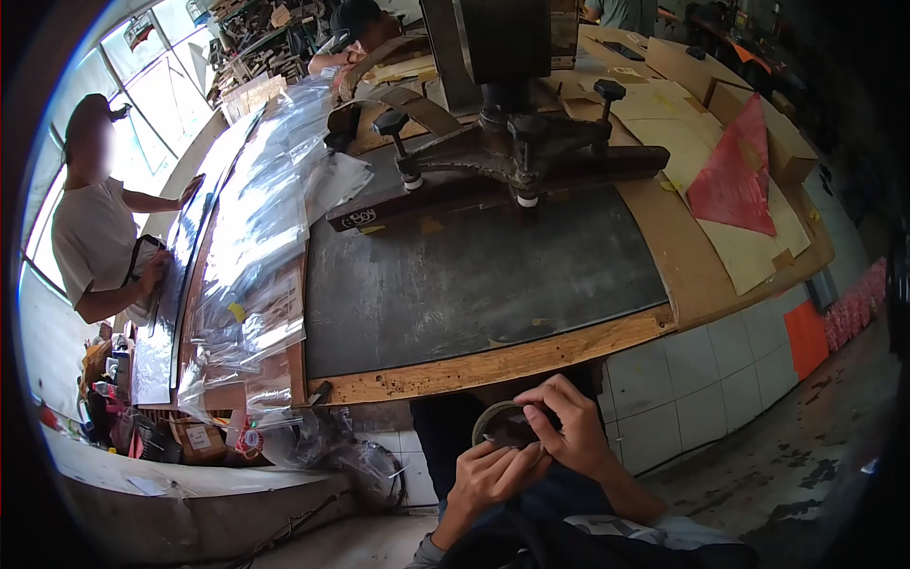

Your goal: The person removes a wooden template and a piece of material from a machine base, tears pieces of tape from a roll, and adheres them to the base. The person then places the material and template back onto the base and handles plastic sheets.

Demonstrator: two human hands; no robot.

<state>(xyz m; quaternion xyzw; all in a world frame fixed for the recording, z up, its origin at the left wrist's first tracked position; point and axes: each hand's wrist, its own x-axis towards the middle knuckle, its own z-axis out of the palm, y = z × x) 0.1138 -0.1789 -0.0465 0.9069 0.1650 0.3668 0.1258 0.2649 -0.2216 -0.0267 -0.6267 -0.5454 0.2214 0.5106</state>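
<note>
A roll of tape [494, 414], seen as a greenish-tan ring with a darker brown inside, is held over my lap just in front of the workbench edge. My left hand [493, 477] grips its lower side with curled fingers. From the right, my right hand [572, 431] has its thumb and fingers closed at the roll's upper right rim. The tape's loose end, if there is one, is too small to make out. Beyond both hands lies the bench's wooden front strip [493, 358], with a dark flat mat [474, 275] behind it.
A heavy metal press [502, 142] with knobs stands over the mat. Clear plastic sheets [261, 237] cover the left side. Cardboard [654, 247] and a red triangular piece [735, 180] lie right. A person [100, 218] stands at far left; another person [355, 33] is behind the press.
</note>
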